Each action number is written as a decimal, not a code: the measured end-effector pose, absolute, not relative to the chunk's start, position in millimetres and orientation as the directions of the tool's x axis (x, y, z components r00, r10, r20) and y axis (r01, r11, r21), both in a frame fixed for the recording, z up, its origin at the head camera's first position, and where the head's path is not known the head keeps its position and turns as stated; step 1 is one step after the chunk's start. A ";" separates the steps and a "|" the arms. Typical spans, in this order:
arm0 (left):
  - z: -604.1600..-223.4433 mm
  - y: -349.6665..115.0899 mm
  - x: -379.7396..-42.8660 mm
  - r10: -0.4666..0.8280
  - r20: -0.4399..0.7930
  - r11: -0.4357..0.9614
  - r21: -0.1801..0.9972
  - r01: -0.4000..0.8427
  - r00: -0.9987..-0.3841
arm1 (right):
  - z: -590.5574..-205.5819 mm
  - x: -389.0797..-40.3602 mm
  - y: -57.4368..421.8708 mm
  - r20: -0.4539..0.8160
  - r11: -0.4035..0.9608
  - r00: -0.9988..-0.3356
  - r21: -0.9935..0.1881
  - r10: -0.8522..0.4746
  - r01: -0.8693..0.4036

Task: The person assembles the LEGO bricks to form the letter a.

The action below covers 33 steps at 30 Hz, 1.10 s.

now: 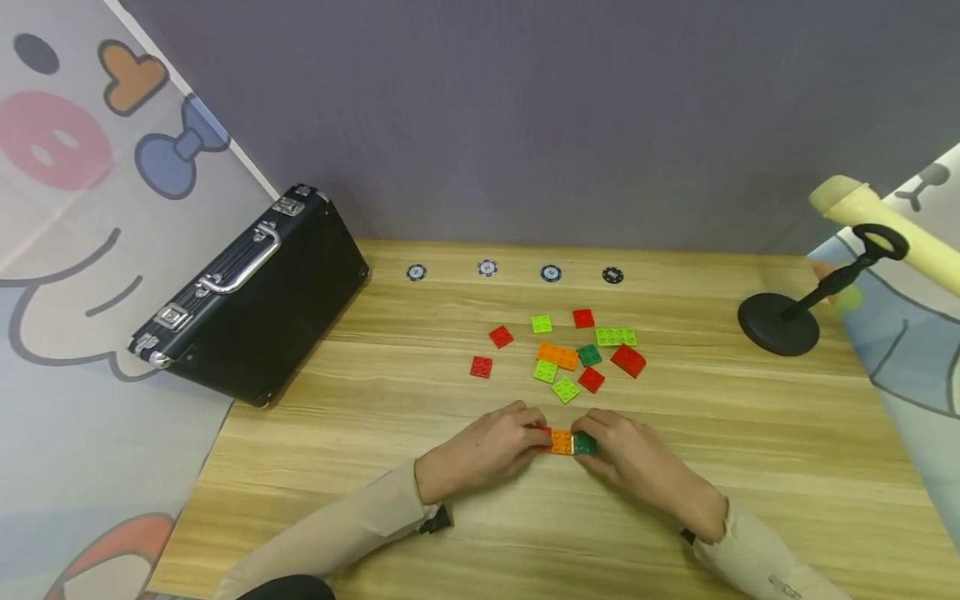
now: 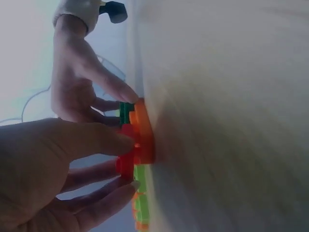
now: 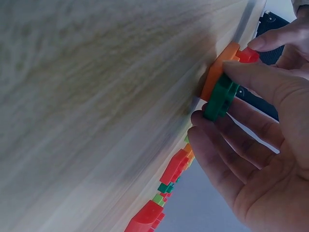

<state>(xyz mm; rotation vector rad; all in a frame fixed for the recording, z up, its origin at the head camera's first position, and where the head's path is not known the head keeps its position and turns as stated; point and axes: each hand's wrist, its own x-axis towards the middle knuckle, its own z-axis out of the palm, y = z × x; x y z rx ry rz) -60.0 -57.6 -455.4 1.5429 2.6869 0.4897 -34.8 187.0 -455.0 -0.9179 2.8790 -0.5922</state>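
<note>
Left hand (image 1: 491,442) pinches red brick (image 3: 248,55), right hand (image 1: 637,458) green brick (image 3: 222,99) (orange brick (image 1: 562,442) showing between).

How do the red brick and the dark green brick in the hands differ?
Tone: the red brick is brighter than the dark green brick.
Hold: the left hand pinches the red brick, the right hand the dark green brick.
Place: in the head view, the red brick is left of the dark green brick.
Both have studs.

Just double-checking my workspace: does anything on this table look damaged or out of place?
Nothing stands out. The loose bricks lie at scattered angles, which seems ordinary; the chips sit in a row, and the case looks closed.
</note>
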 end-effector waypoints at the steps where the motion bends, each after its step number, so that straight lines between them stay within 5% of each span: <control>1: -455.0 -56.7 -60.4 0.849 0.148 0.462 0.261 0.848 -0.508 | -455.0 -34.9 187.0 0.058 0.749 -0.821 -0.379 -0.568 -0.544; 21: -453.1 -52.7 -66.4 0.856 0.110 0.456 0.301 0.838 -0.505 | -455.8 -40.0 187.2 0.032 0.744 -0.822 -0.406 -0.569 -0.531; 33: -455.3 -51.2 -58.4 0.821 0.101 0.515 0.298 0.804 -0.562 | -455.1 -40.1 187.7 0.017 0.745 -0.823 -0.413 -0.568 -0.523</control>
